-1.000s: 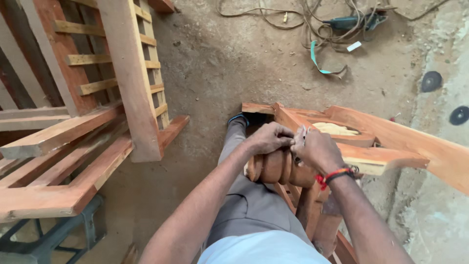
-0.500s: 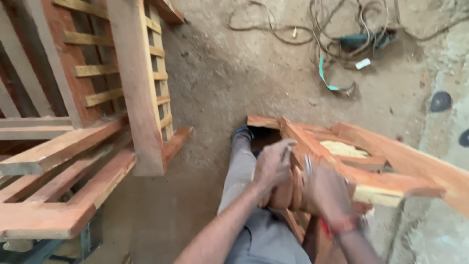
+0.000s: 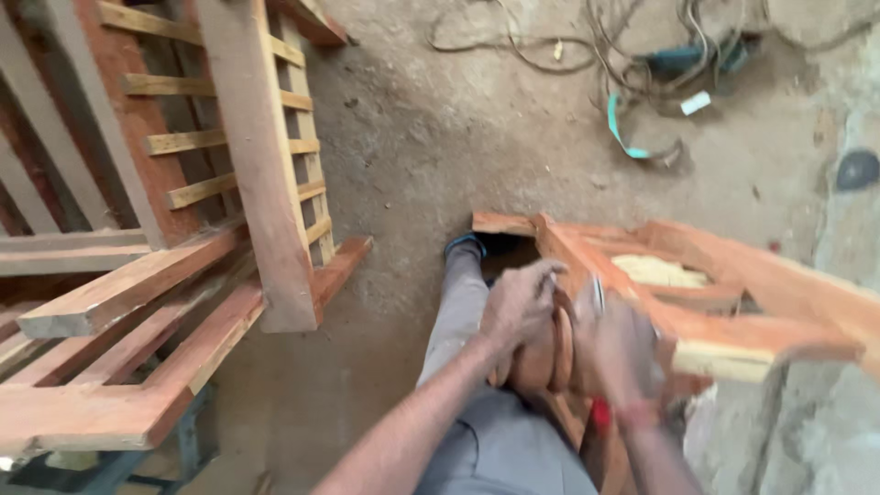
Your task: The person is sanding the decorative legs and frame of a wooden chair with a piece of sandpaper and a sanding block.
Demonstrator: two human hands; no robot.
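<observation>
My left hand (image 3: 519, 307) and my right hand (image 3: 623, 353) both grip a turned, rounded reddish wooden piece (image 3: 543, 353) held over my lap. The piece belongs to a reddish-brown wooden furniture frame (image 3: 733, 302) that leans across my right side. My right hand is blurred by motion and wears a red band at the wrist. My grey trouser leg (image 3: 458, 312) stretches forward to a dark shoe with a blue edge (image 3: 467, 244) on the dirt floor.
Slatted reddish wooden furniture frames (image 3: 247, 183) stand and lie at the left, over a blue-green metal stand (image 3: 137, 458). A tangle of cables with a teal power tool (image 3: 678, 60) lies on the dirt floor at the top right. A rough grey wall (image 3: 825, 431) rises at the right.
Both hands have stayed on the rounded wooden piece and shifted slightly along it. The view has tilted down and to the right, and the right hand now blurs.
</observation>
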